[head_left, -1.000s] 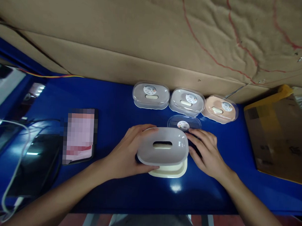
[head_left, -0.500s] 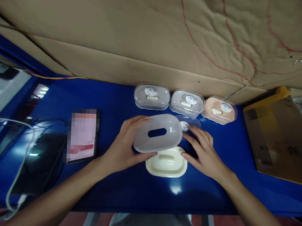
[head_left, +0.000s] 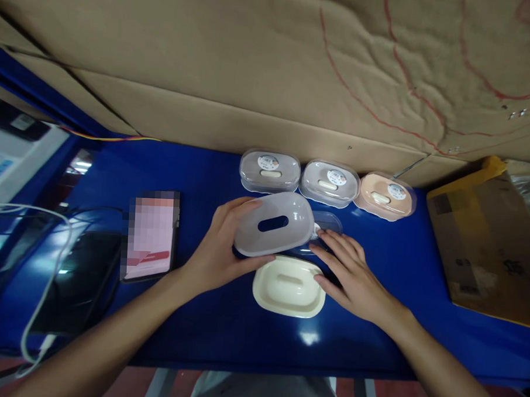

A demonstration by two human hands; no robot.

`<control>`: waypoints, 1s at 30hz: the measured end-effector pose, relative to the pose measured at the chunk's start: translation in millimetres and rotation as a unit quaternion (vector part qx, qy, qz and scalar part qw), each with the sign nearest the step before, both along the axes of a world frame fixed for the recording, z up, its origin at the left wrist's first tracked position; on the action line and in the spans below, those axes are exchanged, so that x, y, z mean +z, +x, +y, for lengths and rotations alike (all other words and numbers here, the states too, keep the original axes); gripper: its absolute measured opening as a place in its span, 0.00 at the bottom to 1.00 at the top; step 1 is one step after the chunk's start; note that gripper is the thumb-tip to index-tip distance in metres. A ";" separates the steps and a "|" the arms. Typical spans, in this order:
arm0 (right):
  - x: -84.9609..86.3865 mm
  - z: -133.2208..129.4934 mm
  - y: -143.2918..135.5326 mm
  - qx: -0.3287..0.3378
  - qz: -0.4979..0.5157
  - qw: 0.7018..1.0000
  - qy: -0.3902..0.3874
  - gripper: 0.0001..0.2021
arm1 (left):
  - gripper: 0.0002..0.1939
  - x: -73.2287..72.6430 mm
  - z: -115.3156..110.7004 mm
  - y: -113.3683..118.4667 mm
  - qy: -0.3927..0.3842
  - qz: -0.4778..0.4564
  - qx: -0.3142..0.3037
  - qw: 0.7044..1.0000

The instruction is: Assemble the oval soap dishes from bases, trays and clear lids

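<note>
A grey oval soap-dish tray (head_left: 296,223) with a long slot through its middle is tilted up in my left hand (head_left: 219,249), thumb on the near rim and fingers on the far side. Below it a cream oval soap-dish base (head_left: 289,308) with a raised bar inside lies on the table. My right hand (head_left: 352,272) has its fingers apart, the thumb at the cream base's right rim. Its fingertips reach over a clear lid (head_left: 334,222) with a round label, partly hidden behind the grey tray and my fingers.
Three lidded soap dishes, two grey (head_left: 269,184) (head_left: 324,195) and one peach (head_left: 383,210), stand in a row at the back. A phone (head_left: 151,237) and a black device (head_left: 79,278) with cables lie left. A cardboard box (head_left: 482,249) stands right, cardboard sheeting (head_left: 209,61) behind.
The grey tray has moved slightly up and left, uncovering more of the cream base. My right hand has shifted a little down and left. The camera view has turned slightly.
</note>
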State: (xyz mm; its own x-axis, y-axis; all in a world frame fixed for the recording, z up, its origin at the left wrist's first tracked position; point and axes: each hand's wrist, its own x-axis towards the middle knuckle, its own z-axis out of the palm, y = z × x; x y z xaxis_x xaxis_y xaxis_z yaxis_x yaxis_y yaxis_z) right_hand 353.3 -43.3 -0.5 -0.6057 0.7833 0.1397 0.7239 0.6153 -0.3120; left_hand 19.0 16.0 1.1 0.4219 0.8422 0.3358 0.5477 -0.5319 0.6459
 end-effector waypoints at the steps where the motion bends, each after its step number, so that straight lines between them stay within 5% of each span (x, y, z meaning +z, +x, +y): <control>1: -0.8 -0.3 -0.4 0.003 -0.001 1.000 -0.005 0.28 | 0.46 -0.7 -0.1 -0.2 -0.003 0.000 -0.004 1.000; 9: -11.9 -0.3 0.0 -0.045 0.086 0.994 -0.058 0.43 | 0.47 -5.8 -5.7 2.8 -0.042 0.006 -0.088 0.995; 18: -16.0 -3.8 -6.7 -0.036 0.087 0.995 -0.041 0.63 | 0.48 -5.9 -10.8 6.2 -0.057 -0.009 -0.089 0.994; 20: -14.9 -1.2 -1.7 -0.034 0.082 0.996 -0.028 0.59 | 0.48 -7.2 -10.5 6.1 -0.062 -0.015 -0.092 0.994; 25: -9.9 12.3 16.0 -0.086 0.101 0.991 -0.019 0.26 | 0.52 -5.4 -10.6 6.8 -0.111 -0.046 -0.115 0.986; 30: -11.4 16.1 17.4 -0.070 0.093 0.993 -0.029 0.31 | 0.51 1.3 -17.4 10.2 -0.187 -0.048 -0.163 0.968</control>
